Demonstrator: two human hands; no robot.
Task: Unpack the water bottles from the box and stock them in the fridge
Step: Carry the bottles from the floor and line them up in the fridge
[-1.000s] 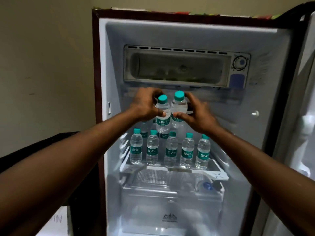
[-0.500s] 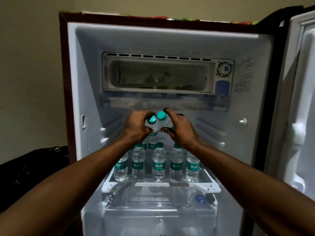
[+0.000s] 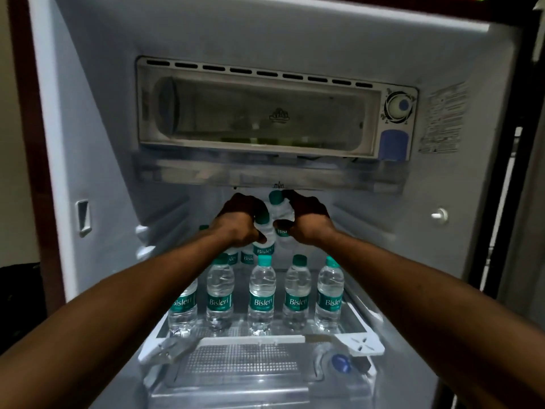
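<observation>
- The open white-lined fridge with a dark red outer frame [image 3: 97, 128] fills the head view, its interior dim
- A grey-framed freezer compartment with a clear flap door [image 3: 259, 113] sits across the top of the cavity; a round white dial with a blue centre [image 3: 398, 106] and a blue rounded panel [image 3: 393, 144] are at its right end
- A clear chiller tray [image 3: 265, 175] hangs just beneath the freezer compartment
- A white-edged glass shelf [image 3: 362, 343] lies below the arms, with a clear crisper cover [image 3: 244, 358] under it carrying a blue knob [image 3: 340, 363]
- Five clear plastic water bottles with teal caps and teal labels [image 3: 262, 296] stand upright in a row near the shelf's front edge; more bottles stand behind them, mostly hidden by the arms
- The left hand [image 3: 239, 219] has its grip curled round a clear bottle with a teal cap [image 3: 263, 231], held above the back of the shelf
- The right hand [image 3: 308, 219] has its grip curled round a second clear teal-capped bottle [image 3: 280, 211], raised slightly higher, just under the chiller tray
- The two held bottles are side by side, touching or nearly so, between the hands
</observation>
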